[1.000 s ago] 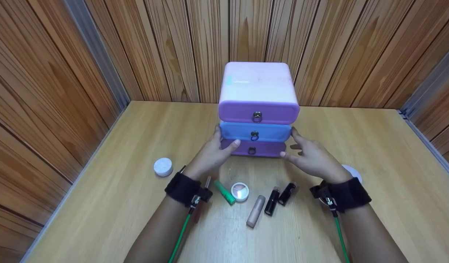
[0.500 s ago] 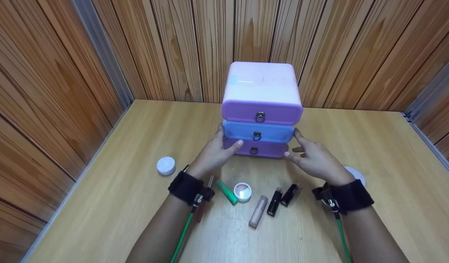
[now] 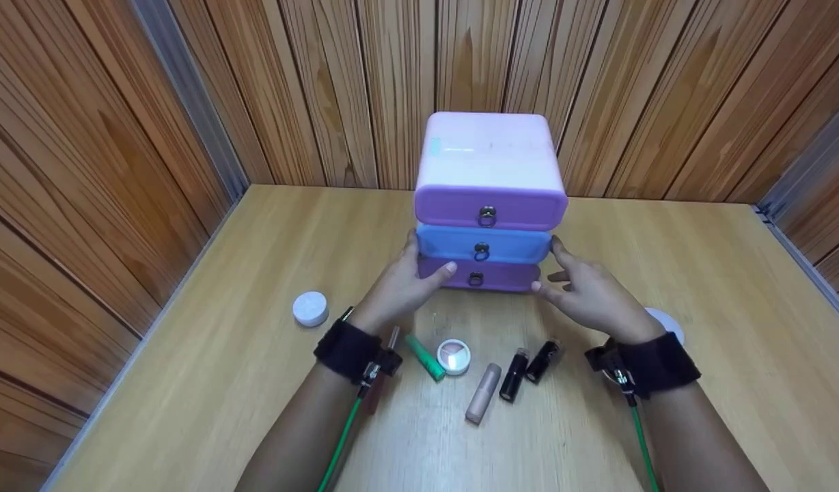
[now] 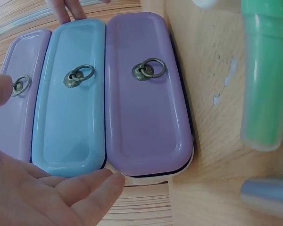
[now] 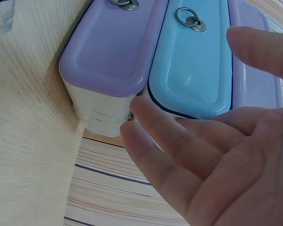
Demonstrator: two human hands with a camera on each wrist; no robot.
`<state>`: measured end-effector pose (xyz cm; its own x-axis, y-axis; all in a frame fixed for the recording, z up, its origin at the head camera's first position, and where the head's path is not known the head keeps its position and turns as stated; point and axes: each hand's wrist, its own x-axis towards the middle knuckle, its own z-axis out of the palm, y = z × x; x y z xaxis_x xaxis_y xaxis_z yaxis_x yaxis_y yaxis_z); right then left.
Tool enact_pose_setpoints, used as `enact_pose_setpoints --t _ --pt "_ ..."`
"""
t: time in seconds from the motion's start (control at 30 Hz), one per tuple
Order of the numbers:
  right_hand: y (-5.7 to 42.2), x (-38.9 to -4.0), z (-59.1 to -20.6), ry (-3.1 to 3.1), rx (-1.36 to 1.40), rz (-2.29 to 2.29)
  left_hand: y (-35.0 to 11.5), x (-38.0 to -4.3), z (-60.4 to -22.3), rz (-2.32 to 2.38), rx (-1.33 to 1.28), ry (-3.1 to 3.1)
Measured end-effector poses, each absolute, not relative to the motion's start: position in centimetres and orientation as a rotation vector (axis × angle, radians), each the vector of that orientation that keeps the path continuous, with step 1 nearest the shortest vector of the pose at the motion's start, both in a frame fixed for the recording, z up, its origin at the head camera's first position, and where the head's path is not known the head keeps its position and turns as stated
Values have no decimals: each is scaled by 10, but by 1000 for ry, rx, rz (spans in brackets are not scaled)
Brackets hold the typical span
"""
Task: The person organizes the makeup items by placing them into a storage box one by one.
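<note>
A small drawer chest (image 3: 488,150) with a pale pink top stands near the back of the table. Its front has a purple upper drawer (image 3: 447,207), a blue middle drawer (image 3: 447,244) and a purple lower drawer (image 3: 505,276), each with a ring pull; all look closed. My left hand (image 3: 399,287) lies along the chest's left side, thumb in front of the lower drawers. On the opposite side, my right hand (image 3: 590,294) has its fingertips at the edge of the blue drawer. In both wrist views the fingers are relaxed and the palms face the chest.
In front lie a green tube (image 3: 425,358), a round compact (image 3: 454,357), a pale tube (image 3: 483,393) and two black tubes (image 3: 514,376). A white round jar (image 3: 310,309) sits left. A white disc (image 3: 666,322) shows behind my right wrist. Wood-panelled walls (image 3: 365,89) enclose the table.
The head view has shifted slightly, so everything appears a little further right. Both hands stay at the sides of the chest, and its drawers have not moved.
</note>
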<state>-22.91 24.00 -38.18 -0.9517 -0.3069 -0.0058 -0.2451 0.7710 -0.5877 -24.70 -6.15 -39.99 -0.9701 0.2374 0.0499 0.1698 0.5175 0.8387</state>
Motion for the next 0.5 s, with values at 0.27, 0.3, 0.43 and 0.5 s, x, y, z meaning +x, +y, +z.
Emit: enact_pose_setpoints --t 0.27,0.3,0.43,0.5 --pt "240 -231 -382 2855 -471 -932 -67 -250 -400 1450 386 2664" --pt "240 -231 -382 2852 -472 -931 -68 -251 -400 1461 385 2659" --pt "241 -229 -378 2864 -462 -918 -71 -257 -402 1516 374 2702" --pt "241 -228 -376 2900 -438 -914 -72 -260 -402 1549 389 2729"
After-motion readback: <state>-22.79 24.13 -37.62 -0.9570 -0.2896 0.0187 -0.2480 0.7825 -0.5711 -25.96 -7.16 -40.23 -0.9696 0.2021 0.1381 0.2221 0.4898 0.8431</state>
